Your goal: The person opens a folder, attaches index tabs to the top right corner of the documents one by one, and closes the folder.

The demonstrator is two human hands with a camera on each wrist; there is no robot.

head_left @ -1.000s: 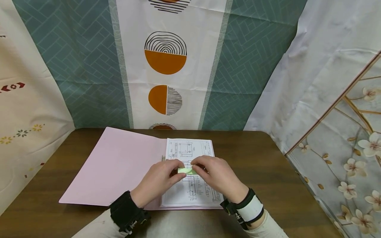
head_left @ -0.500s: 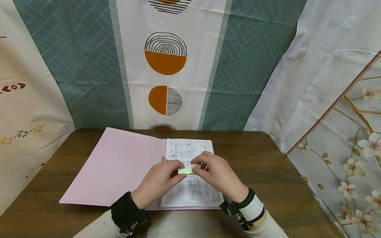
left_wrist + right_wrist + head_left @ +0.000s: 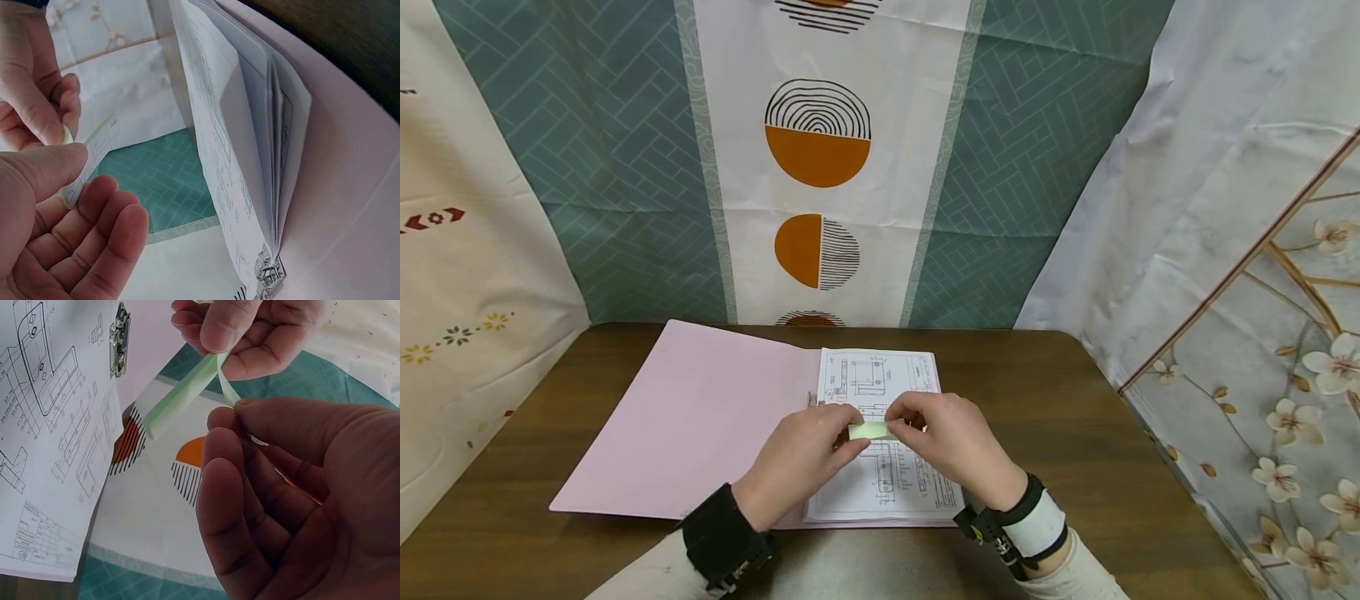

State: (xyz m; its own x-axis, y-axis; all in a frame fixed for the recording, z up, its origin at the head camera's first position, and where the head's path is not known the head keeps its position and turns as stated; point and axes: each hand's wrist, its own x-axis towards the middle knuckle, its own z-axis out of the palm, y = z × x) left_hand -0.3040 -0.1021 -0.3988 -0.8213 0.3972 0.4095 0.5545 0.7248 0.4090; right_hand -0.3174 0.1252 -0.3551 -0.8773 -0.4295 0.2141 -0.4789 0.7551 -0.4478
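Over the drawings, the left hand (image 3: 805, 446) pinches a narrow pale green label (image 3: 868, 431) between thumb and index finger. The right hand (image 3: 951, 437) holds its other side with thumb and index fingertips. In the right wrist view, the label (image 3: 184, 399) sticks out from the left fingers as a folded strip, while a thin flap (image 3: 227, 389) runs from it to the right fingertips. The label's other face (image 3: 97, 147), seen in the left wrist view, is white with printed lines and a green edge. Fingers hide part of it.
A pink folder (image 3: 700, 417) lies open on the brown wooden table (image 3: 1037, 400). Technical drawings (image 3: 887, 492) are stacked on its right side, under a metal clip (image 3: 119, 340) at the spine. Patterned cloths (image 3: 1030, 167) hang behind and at both sides.
The right index finger, lifted away from the thumb half a second ago, has come down to it. The right fingertips sit slightly farther right, and the left hand has hardly moved.
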